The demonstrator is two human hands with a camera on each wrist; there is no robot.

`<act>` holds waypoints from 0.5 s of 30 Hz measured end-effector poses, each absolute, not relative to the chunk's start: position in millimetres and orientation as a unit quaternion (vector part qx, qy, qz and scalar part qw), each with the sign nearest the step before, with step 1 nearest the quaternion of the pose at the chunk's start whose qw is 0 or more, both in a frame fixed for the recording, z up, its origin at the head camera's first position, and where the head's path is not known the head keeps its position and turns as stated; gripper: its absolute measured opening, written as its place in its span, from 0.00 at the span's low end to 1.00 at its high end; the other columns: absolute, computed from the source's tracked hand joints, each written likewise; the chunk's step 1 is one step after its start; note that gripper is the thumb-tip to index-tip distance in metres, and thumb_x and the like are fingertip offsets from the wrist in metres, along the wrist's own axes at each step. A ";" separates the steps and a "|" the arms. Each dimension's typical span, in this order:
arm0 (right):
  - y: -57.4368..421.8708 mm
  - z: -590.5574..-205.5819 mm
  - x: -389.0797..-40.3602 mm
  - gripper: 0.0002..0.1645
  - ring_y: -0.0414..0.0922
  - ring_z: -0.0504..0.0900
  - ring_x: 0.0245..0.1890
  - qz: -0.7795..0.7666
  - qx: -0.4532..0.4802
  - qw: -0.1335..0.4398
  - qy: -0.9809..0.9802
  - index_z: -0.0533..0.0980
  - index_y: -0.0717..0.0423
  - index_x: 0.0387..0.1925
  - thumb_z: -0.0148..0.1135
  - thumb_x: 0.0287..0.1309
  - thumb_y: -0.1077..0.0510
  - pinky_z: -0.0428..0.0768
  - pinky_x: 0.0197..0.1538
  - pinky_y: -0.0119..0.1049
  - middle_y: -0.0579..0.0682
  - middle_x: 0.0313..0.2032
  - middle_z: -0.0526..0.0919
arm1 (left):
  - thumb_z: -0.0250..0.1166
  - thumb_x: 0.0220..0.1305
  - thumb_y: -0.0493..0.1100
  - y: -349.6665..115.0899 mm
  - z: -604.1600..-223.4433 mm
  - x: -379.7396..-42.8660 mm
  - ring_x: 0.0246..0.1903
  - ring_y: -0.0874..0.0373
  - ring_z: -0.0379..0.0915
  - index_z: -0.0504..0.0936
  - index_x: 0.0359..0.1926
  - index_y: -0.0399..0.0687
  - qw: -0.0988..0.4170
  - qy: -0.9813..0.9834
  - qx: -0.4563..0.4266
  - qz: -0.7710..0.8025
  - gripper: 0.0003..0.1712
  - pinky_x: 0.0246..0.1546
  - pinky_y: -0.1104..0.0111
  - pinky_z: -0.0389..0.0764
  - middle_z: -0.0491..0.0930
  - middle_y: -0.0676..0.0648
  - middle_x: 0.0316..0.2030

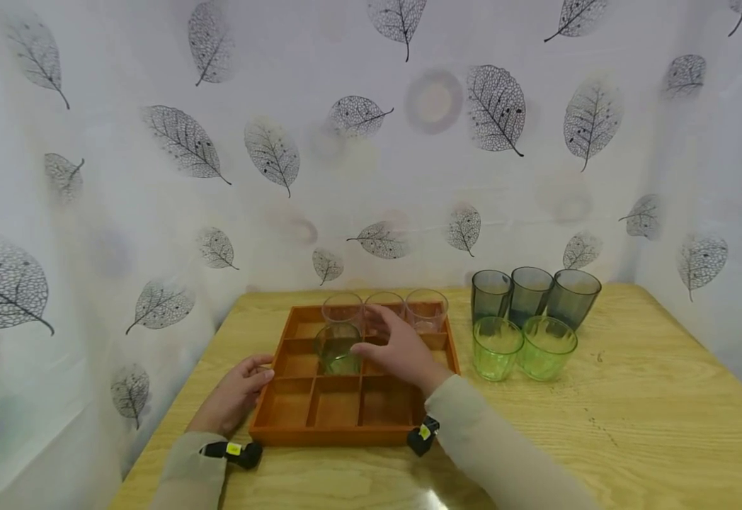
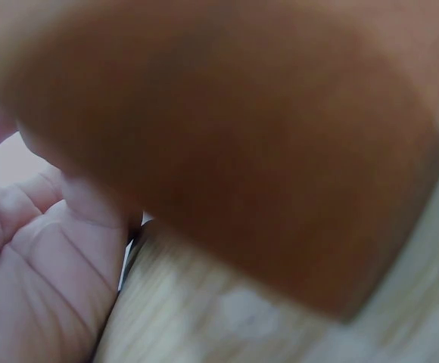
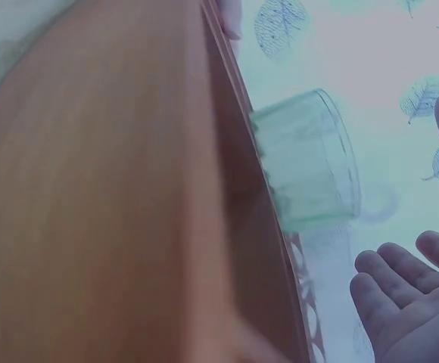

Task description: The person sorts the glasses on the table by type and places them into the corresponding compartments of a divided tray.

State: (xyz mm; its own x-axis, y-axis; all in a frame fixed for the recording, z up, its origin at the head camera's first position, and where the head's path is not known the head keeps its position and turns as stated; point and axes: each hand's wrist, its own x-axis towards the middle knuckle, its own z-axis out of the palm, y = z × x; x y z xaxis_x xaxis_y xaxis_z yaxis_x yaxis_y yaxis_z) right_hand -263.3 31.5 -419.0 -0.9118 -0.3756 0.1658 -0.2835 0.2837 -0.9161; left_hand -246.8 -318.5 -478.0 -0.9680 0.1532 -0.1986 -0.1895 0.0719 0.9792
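Observation:
A wooden tray (image 1: 335, 437) with several square compartments lies on the table. In its centre compartment stands a green glass (image 1: 338, 354), upright; the right wrist view shows the same green glass (image 3: 306, 162) side-on. My right hand (image 1: 403, 350) is just right of that glass, with its fingers spread and apart from it; in the right wrist view the right hand (image 3: 412, 302) is empty. My left hand (image 1: 233, 393) rests against the tray's left side, thumb and fingertips touching the edge. In the left wrist view the blurred tray (image 2: 265, 166) hides part of the left hand (image 2: 53, 265).
Along the tray's back row stand three clear glasses (image 1: 427, 315). Right of the tray are two light green glasses (image 1: 497, 354), with three dark grey tumblers (image 1: 530, 294) behind them. A leaf-patterned curtain (image 1: 384, 191) hangs behind the wooden table (image 1: 638, 397).

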 end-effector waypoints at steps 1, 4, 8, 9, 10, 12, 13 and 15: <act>33.4 -417.8 -263.5 0.54 0.52 0.68 0.69 -0.567 -0.204 0.040 0.797 0.58 0.47 0.78 0.73 0.57 0.38 0.67 0.68 0.52 0.49 0.71 0.67 | 0.57 0.77 0.41 -318.6 -477.9 -246.5 0.38 0.58 0.76 0.59 0.71 0.35 0.125 0.721 -0.013 0.682 0.29 0.36 0.68 0.79 0.75 0.47 0.45; 39.7 -414.8 -263.7 0.52 0.53 0.69 0.69 -0.574 -0.199 0.036 0.794 0.59 0.47 0.77 0.73 0.58 0.41 0.68 0.67 0.52 0.48 0.71 0.68 | 0.57 0.77 0.41 -318.9 -478.4 -246.0 0.37 0.59 0.75 0.60 0.70 0.35 0.121 0.720 -0.012 0.683 0.28 0.35 0.69 0.79 0.75 0.47 0.44; 51.0 -410.6 -262.8 0.52 0.52 0.69 0.69 -0.568 -0.192 0.030 0.800 0.59 0.46 0.77 0.74 0.57 0.41 0.69 0.67 0.51 0.45 0.70 0.68 | 0.57 0.77 0.40 -318.5 -479.9 -245.7 0.35 0.59 0.74 0.60 0.69 0.35 0.118 0.719 -0.009 0.685 0.27 0.34 0.69 0.78 0.75 0.47 0.43; 54.3 -409.4 -262.1 0.53 0.52 0.69 0.69 -0.563 -0.192 0.027 0.803 0.59 0.45 0.77 0.74 0.57 0.40 0.69 0.67 0.52 0.45 0.70 0.68 | 0.57 0.77 0.40 -318.5 -480.3 -245.7 0.35 0.59 0.74 0.60 0.70 0.35 0.120 0.719 -0.008 0.685 0.27 0.34 0.69 0.78 0.75 0.48 0.43; 57.7 -407.8 -261.3 0.54 0.50 0.69 0.69 -0.558 -0.191 0.026 0.808 0.59 0.44 0.77 0.74 0.55 0.38 0.69 0.67 0.52 0.44 0.70 0.68 | 0.57 0.77 0.40 -318.5 -480.7 -245.7 0.35 0.59 0.74 0.60 0.70 0.35 0.121 0.718 -0.009 0.685 0.27 0.34 0.69 0.77 0.75 0.48 0.43; 64.9 -404.9 -259.9 0.56 0.50 0.68 0.69 -0.550 -0.192 0.023 0.812 0.58 0.45 0.78 0.74 0.54 0.36 0.69 0.67 0.53 0.44 0.71 0.67 | 0.58 0.77 0.41 -318.5 -481.1 -246.0 0.36 0.59 0.75 0.60 0.70 0.36 0.122 0.717 -0.011 0.686 0.28 0.34 0.69 0.78 0.75 0.47 0.44; 68.4 -403.8 -259.3 0.56 0.50 0.68 0.69 -0.547 -0.195 0.020 0.814 0.57 0.45 0.78 0.73 0.54 0.36 0.68 0.67 0.54 0.45 0.71 0.67 | 0.58 0.77 0.41 -318.7 -481.1 -246.2 0.36 0.59 0.75 0.60 0.70 0.36 0.123 0.717 -0.010 0.686 0.28 0.34 0.68 0.78 0.75 0.47 0.44; 75.6 -400.7 -257.8 0.57 0.51 0.67 0.70 -0.546 -0.199 0.017 0.814 0.56 0.46 0.78 0.73 0.55 0.36 0.68 0.67 0.55 0.48 0.72 0.66 | 0.58 0.77 0.42 -318.9 -480.9 -246.7 0.36 0.59 0.75 0.59 0.71 0.35 0.123 0.717 -0.007 0.686 0.29 0.34 0.69 0.78 0.75 0.47 0.44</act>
